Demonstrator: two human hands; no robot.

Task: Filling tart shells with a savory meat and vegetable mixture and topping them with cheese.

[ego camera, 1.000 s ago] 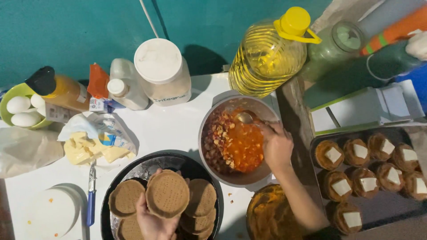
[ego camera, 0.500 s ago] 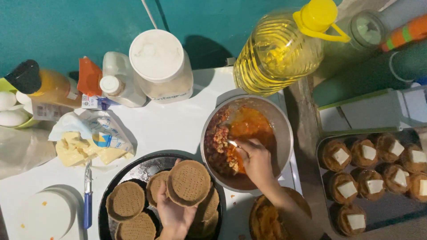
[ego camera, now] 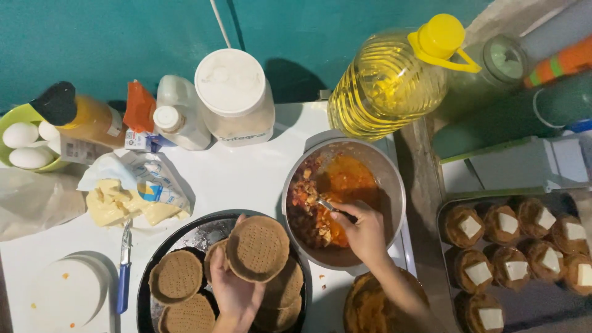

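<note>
The left hand (ego camera: 231, 290) is curled under a round brown cracker (ego camera: 257, 248), holding it flat and level just above the black pan (ego camera: 148, 290) near the front edge of the white desk (ego camera: 240, 179). The cracker is a thin disc, evenly toasted brown, its face dotted all over with rows of tiny holes and its rim slightly darker. More of the same discs lie in the pan beneath it, some overlapping.

The right hand (ego camera: 365, 233) is closed around the handle of a metal spoon (ego camera: 327, 205), whose tip is buried in the filling. That filling sits in a metal bowl (ego camera: 394, 185) just right of the pan: chunky and red on the left side, smoother and orange on the right.

At the back edge of the desk stand a big bottle of yellow oil (ego camera: 385, 83), a white-lidded jar (ego camera: 234, 95) and a smaller white bottle (ego camera: 176, 117). Eggs (ego camera: 21, 145) rest in a green bowl at the back left corner. A blue-handled knife (ego camera: 124, 271) lies left of the pan, below an opened wrapper of butter (ego camera: 132, 197). Off the right edge, a tray (ego camera: 447, 206) holds crackers topped with white squares.
</note>
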